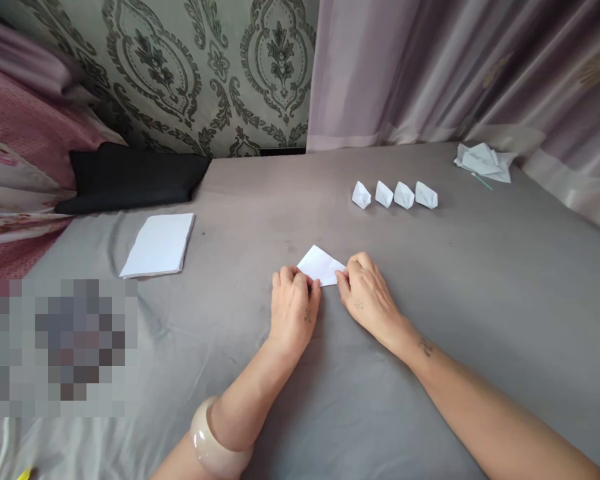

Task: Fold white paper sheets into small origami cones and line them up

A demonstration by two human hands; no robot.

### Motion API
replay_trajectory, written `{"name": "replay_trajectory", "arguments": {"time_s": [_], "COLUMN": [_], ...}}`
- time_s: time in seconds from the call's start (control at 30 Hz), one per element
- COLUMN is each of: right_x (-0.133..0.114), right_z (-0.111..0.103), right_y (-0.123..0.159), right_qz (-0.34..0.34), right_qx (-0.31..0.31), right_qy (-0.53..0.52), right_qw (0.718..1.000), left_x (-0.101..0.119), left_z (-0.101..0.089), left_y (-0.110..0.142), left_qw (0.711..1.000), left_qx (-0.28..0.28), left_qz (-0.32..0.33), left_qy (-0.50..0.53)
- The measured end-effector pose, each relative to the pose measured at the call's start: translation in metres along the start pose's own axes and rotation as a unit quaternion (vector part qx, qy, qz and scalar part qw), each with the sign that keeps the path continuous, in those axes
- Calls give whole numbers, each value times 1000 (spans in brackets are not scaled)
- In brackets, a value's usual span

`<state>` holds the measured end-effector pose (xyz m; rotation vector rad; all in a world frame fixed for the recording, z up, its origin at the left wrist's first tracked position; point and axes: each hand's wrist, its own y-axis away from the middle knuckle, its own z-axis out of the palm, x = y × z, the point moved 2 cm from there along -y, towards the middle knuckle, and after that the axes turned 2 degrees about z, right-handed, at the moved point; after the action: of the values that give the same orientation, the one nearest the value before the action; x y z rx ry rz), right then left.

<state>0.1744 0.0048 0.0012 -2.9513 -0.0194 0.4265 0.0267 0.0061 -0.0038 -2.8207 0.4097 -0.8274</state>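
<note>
A folded sheet of white paper [323, 264] lies on the grey cloth, one corner pointing away from me. At its left corner my left hand [294, 303] is closed, thumb and fingers pinching the edge. My right hand [367, 287] pinches the right corner in the same way. Part of each corner is hidden under the fingers. Beyond my right hand, several small folded paper pieces [404, 195] stand in a row, each a white boxy shape with a point.
A stack of white paper sheets [160, 245] lies at the left, with a folded black cloth [140, 177] behind it. Crumpled white paper [485, 162] and a thin greenish stick [482, 181] sit at the far right. Curtains [405, 67] and a patterned wall border the grey surface. A blurred patch covers the lower left.
</note>
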Motion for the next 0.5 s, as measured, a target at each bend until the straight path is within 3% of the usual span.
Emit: {"name": "replay_trajectory", "arguments": {"time_s": [0.5], "right_x": [3], "right_z": [4], "right_y": [2], "right_qz": [-5], "right_qx": [-3], "right_qy": [8], "right_qw": [1000], "left_x": [5], "left_z": [-1], "left_y": [-3], "left_qw": [997], "left_qx": [-61], "left_qz": [38], "left_qy": [-25]}}
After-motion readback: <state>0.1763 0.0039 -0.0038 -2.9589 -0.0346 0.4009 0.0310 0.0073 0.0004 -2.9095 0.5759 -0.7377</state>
